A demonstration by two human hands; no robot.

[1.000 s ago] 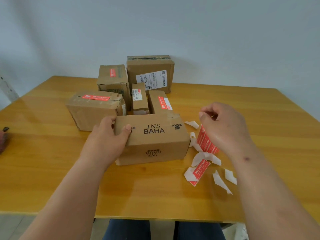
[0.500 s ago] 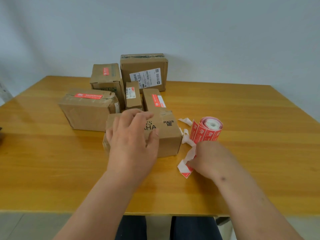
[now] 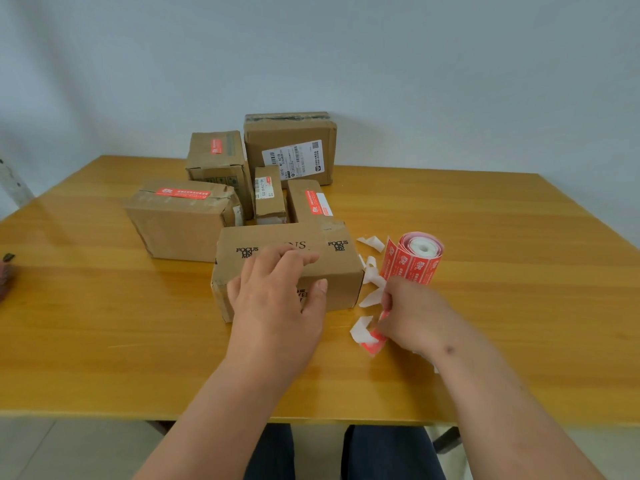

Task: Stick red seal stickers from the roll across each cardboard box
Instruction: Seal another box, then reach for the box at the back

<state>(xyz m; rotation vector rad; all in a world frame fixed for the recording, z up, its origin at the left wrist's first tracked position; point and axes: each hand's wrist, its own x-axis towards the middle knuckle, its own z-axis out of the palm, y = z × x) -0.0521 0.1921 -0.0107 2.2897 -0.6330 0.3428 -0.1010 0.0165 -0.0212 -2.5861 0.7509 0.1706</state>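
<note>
On the wooden table (image 3: 104, 341), a brown box with a red sticker (image 3: 180, 221) sits at the left. The left hand (image 3: 277, 303) lies on the printed cardboard box (image 3: 341, 271), fingers straight and spread. Right of it, the red sticker roll (image 3: 414, 261) stands up. The right hand (image 3: 412, 313) pinches the loose sticker strip (image 3: 372, 344) just below the roll.

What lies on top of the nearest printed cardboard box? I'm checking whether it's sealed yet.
On the nearest printed cardboard box, only the left hand rests; no red seal sticker shows. The hand covers part of the top.
</note>
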